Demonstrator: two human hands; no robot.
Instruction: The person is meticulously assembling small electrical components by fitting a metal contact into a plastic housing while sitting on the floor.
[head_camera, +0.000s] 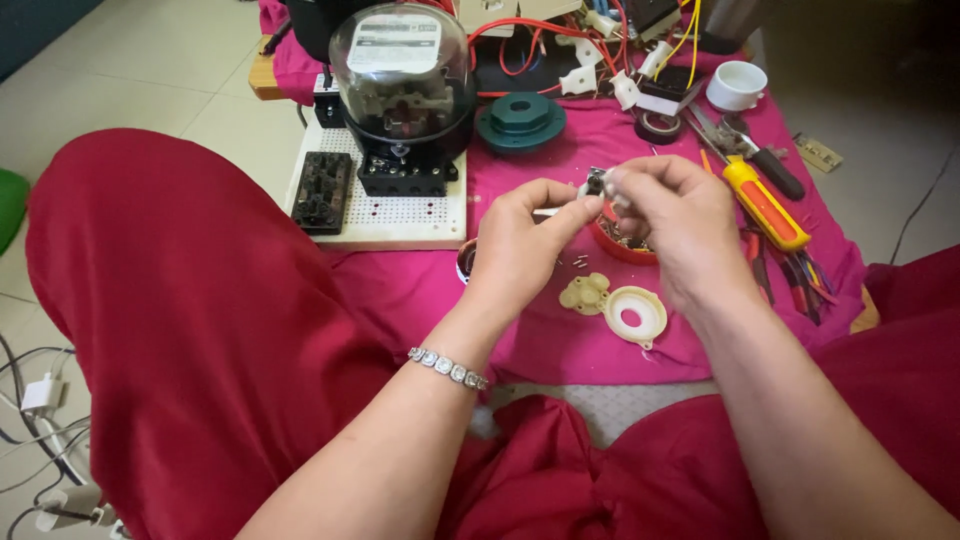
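1. A bright pink cloth (560, 340) covers the low desk. Pale floor tiles (120, 70) lie all around it.
2. A round glass-domed meter (402, 85) stands at the back on a white board full of tiny holes (400, 215). A white paper label (395, 45) sits at the top inside the dome.
3. The left hand (520, 245) and the right hand (680, 225) meet above the cloth. Both pinch one small white and metal part (597, 183) with closed fingertips.
4. A cream plastic ring (633, 315) lies just below the hands.
5. A yellow-handled screwdriver (765, 205) lies to the right.
6. A white cup (737, 85) sits at the far right.
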